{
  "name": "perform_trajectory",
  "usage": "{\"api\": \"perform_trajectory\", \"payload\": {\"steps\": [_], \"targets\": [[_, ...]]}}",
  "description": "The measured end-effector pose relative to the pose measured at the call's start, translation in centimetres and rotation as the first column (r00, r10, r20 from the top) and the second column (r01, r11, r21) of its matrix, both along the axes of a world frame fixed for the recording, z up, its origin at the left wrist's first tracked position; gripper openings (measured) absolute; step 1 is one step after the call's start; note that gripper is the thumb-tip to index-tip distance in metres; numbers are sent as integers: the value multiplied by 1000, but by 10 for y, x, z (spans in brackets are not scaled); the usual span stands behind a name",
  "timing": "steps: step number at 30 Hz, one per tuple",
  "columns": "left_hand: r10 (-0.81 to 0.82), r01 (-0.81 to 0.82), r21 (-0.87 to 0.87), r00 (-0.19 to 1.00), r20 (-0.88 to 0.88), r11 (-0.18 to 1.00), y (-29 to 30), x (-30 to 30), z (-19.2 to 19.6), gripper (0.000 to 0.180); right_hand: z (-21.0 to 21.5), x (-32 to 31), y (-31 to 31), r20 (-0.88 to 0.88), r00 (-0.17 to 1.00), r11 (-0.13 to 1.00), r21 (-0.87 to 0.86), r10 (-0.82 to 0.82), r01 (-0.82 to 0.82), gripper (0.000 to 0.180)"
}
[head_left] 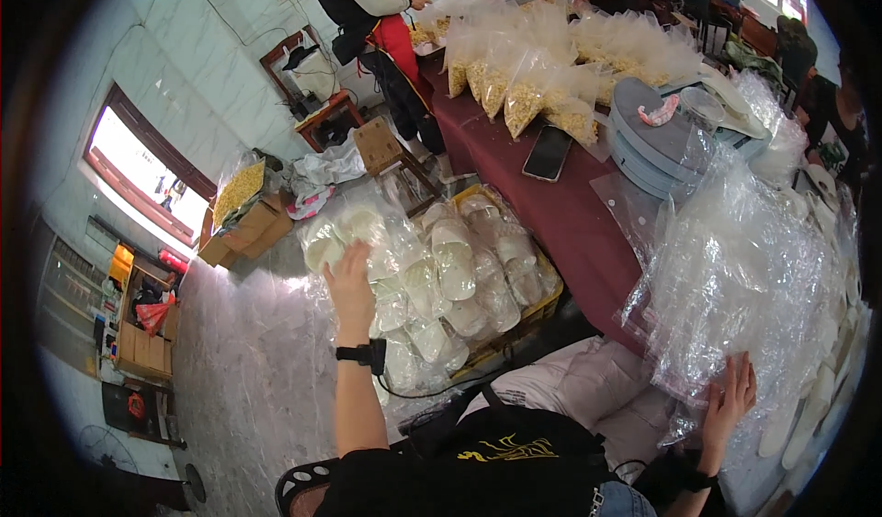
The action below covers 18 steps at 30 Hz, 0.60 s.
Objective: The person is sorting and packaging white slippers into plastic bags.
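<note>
Clear plastic bags (735,269) under right hand (729,398), fingers spread, left hand (349,287) released over bagged white pieces (441,287).

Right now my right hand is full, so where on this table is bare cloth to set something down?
Bare maroon tablecloth lies between the phone and the clear bag heap. Crowded elsewhere: filled bags behind, grey discs right. The floor crate is full.

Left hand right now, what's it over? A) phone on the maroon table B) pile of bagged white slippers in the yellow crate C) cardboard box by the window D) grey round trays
B: the left hand reaches out over the bagged white slippers heaped in the yellow crate, while the phone lies apart on the maroon table.
</note>
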<state>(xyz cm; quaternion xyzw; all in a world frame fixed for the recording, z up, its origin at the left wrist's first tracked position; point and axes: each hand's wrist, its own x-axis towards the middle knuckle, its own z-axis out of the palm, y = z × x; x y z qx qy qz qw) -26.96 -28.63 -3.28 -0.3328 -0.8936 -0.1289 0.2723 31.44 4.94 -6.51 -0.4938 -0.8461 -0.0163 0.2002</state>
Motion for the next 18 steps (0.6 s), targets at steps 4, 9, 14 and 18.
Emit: {"api": "perform_trajectory", "payload": {"steps": [4,9,14,18], "targets": [[170,-87,-216,898,406,973,-22,15,-85,57,-1,-3,0,11,1000,1000,-21,-7,7,54],[2,-7,5,779,627,1000,-45,33,-123,64,1,-3,0,14,1000,999,-42,-16,17,53],[-43,47,12,762,646,999,-67,28,-126,60,2,-7,4,0,1000,999,-41,-10,10,53],[118,11,-193,758,642,981,-48,37,-98,50,2,-4,5,40,999,999,-37,-10,12,53]]}}
